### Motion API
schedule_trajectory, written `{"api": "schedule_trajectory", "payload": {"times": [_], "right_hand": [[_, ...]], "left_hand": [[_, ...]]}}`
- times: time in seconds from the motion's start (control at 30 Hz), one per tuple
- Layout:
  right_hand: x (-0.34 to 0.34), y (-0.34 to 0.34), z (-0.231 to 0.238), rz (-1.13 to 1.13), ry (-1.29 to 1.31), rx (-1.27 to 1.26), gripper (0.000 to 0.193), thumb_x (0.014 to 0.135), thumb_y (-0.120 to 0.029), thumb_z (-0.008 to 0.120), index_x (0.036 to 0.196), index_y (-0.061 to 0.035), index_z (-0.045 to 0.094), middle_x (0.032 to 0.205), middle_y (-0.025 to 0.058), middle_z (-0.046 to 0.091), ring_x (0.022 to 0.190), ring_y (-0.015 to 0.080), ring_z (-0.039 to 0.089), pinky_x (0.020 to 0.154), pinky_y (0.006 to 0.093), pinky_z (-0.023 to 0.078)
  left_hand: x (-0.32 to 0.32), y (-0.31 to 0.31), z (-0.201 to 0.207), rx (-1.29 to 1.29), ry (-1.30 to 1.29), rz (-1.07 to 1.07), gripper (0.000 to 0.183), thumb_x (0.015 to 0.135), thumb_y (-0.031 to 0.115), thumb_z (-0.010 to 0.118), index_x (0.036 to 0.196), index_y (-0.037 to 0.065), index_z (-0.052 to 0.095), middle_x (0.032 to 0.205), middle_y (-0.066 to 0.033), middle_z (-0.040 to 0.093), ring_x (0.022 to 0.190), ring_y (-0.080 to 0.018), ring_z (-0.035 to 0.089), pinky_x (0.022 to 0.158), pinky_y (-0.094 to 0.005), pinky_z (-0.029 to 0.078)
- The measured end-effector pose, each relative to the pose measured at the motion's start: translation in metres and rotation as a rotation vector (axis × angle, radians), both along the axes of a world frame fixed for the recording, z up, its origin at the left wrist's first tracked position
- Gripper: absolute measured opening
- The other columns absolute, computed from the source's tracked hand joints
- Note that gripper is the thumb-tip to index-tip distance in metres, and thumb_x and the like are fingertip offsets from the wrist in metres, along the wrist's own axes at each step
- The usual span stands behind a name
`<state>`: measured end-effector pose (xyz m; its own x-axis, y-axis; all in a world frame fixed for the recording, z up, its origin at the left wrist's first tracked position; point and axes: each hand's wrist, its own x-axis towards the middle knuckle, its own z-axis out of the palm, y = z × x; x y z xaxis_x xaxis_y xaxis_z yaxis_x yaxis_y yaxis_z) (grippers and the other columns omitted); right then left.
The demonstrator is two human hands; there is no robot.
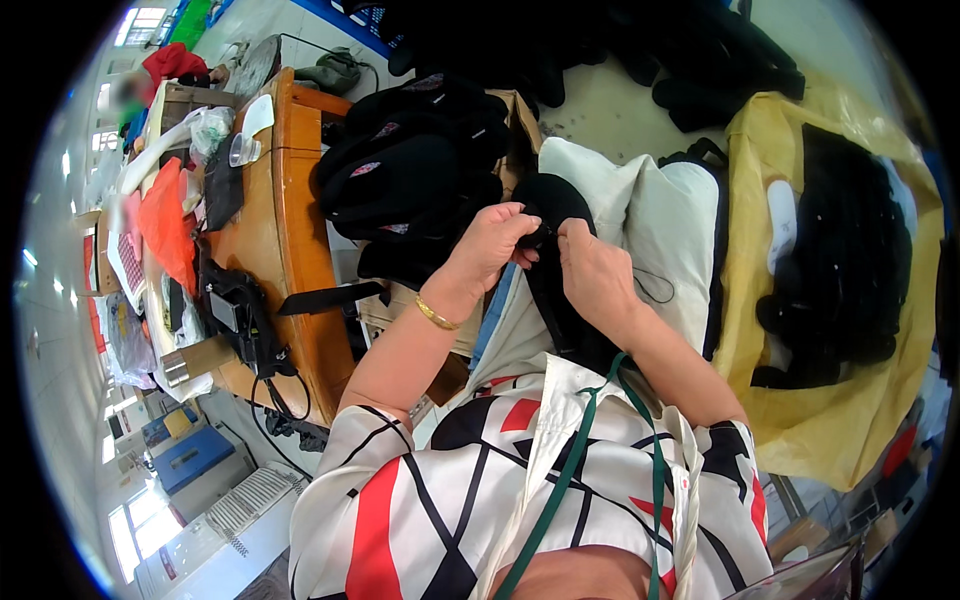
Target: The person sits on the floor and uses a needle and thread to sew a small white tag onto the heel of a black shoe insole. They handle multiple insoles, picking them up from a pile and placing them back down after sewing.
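Note:
Both of my hands work on a long black sole-shaped piece [556,195] with a rounded far end, lying over my lap. My left hand [490,245], with a gold bracelet at the wrist, pinches black material at the piece's left edge. Close beside it, my right hand [597,270] has its fingertips pressed together at the same spot. What exactly sits between the fingertips is too dark and small to make out. A thin dark thread [655,285] loops out by my right hand, over the cream cloth [675,225] on my lap.
Black padded pieces with small pink oval marks [400,170] are heaped at the left, near a wooden table [290,190] with cloth scraps and bags. At the right, a yellow sack [745,300] holds black sole-shaped pieces and a white one. More black pieces [730,80] lie ahead.

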<state>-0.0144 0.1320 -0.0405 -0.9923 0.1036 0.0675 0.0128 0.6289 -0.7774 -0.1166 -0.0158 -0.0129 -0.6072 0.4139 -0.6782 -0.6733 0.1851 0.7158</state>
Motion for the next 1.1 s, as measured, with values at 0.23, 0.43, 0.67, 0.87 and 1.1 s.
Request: {"api": "schedule_trajectory", "payload": {"times": [0.23, 0.43, 0.67, 0.87, 1.1], "right_hand": [[-0.022, 0.003, -0.001, -0.044, 0.023, -0.216, 0.011, 0.097, -0.011, 0.054, 0.104, -0.0050, 0.049, 0.074, 0.0207, 0.061, 0.069, 0.0433, 0.062, 0.059, 0.0510, 0.046], [-0.024, 0.021, 0.020, -0.035, 0.086, -0.128, 0.008, 0.094, -0.015, 0.057, 0.091, -0.0081, 0.058, 0.085, 0.0137, 0.062, 0.076, 0.0370, 0.063, 0.065, 0.0458, 0.049], [-0.054, 0.020, 0.011, -0.201, -0.003, -0.882, 0.023, 0.105, -0.022, 0.047, 0.092, -0.0043, 0.053, 0.085, 0.0040, 0.063, 0.063, 0.0125, 0.061, 0.052, 0.0271, 0.047], [-0.009, 0.104, 0.021, -0.356, -0.168, -1.394, 0.017, 0.103, -0.019, 0.049, 0.100, -0.0042, 0.054, 0.071, 0.0038, 0.059, 0.055, 0.0128, 0.057, 0.048, 0.0258, 0.047], [0.095, 0.288, 0.021, -0.994, 0.895, -1.439, 0.014, 0.095, 0.001, 0.055, 0.085, -0.0029, 0.046, 0.068, 0.0028, 0.048, 0.059, 0.0130, 0.048, 0.092, 0.0434, 0.055]], "left_hand": [[0.005, -0.001, -0.008, 0.014, 0.039, 0.029, 0.009, 0.093, 0.014, 0.066, 0.087, 0.006, 0.066, 0.075, 0.0011, 0.065, 0.053, -0.0099, 0.061, 0.053, -0.0216, 0.053], [0.010, 0.001, -0.013, 0.005, 0.163, -0.012, 0.009, 0.091, 0.010, 0.067, 0.084, 0.006, 0.066, 0.072, 0.0008, 0.065, 0.054, -0.0080, 0.061, 0.052, -0.0197, 0.051], [0.014, 0.011, -0.010, -0.077, 0.259, -0.025, 0.017, 0.091, 0.015, 0.070, 0.077, 0.007, 0.063, 0.068, 0.0019, 0.062, 0.051, -0.0067, 0.058, 0.049, -0.0186, 0.045], [0.016, 0.009, -0.012, -0.094, 0.317, -0.020, 0.029, 0.089, 0.022, 0.073, 0.071, 0.010, 0.055, 0.065, 0.0034, 0.057, 0.048, -0.0048, 0.051, 0.046, -0.0191, 0.043], [0.012, 0.012, -0.015, -0.090, 0.348, -0.060, 0.033, 0.091, 0.021, 0.072, 0.068, 0.010, 0.050, 0.063, 0.0046, 0.051, 0.048, -0.0038, 0.047, 0.044, -0.0193, 0.042]]}}
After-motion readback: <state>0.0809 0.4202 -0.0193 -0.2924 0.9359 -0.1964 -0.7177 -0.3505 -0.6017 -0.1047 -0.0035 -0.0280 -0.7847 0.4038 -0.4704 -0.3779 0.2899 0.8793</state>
